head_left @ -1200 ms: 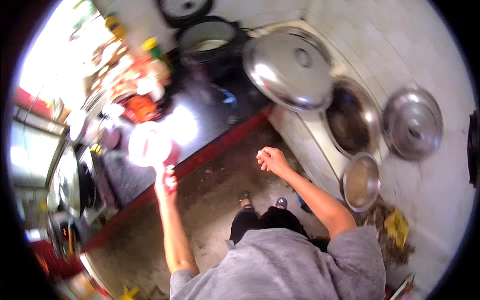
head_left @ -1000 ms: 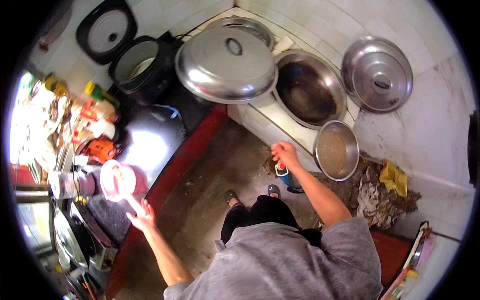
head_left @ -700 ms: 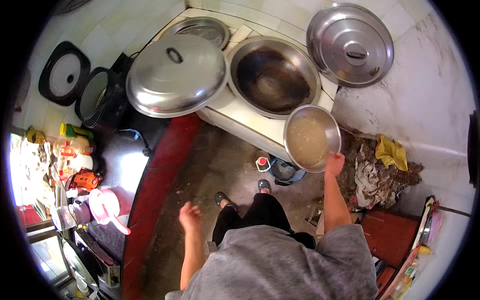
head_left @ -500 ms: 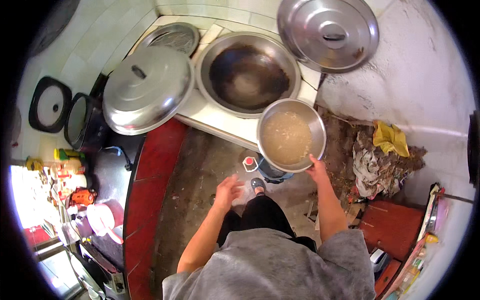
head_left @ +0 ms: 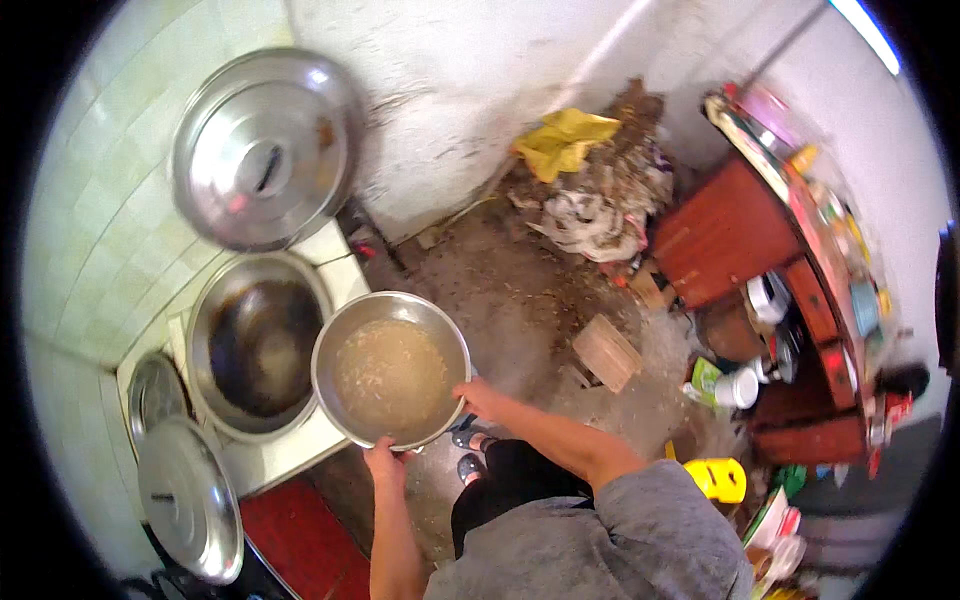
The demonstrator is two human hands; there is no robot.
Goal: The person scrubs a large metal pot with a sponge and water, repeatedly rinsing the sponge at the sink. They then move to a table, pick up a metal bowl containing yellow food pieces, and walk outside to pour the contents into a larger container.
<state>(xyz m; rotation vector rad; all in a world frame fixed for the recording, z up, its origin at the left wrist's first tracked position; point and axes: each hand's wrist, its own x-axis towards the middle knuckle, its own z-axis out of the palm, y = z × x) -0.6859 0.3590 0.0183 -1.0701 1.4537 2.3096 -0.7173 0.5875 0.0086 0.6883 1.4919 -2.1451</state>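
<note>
A round metal basin with cloudy tan liquid and pale bits in it is held up in front of me. My left hand grips its near rim, fingers closed over the edge. On the right side of the rim, my right hand is closed round the edge too. The basin sits roughly level, close to the stove corner. Just left of it, a large wok with a browned, dark inside is set into the white-tiled stove.
One big metal lid leans on the wall behind the wok; another lid lies at lower left. A yellow bag rests on a rubbish heap at the far wall. A brick-like block lies on the floor, near a red cabinet.
My view has swung to the right, so the stove now appears at the left. My left hand, free before, has taken hold of the basin's rim. The right hand keeps its grip.
</note>
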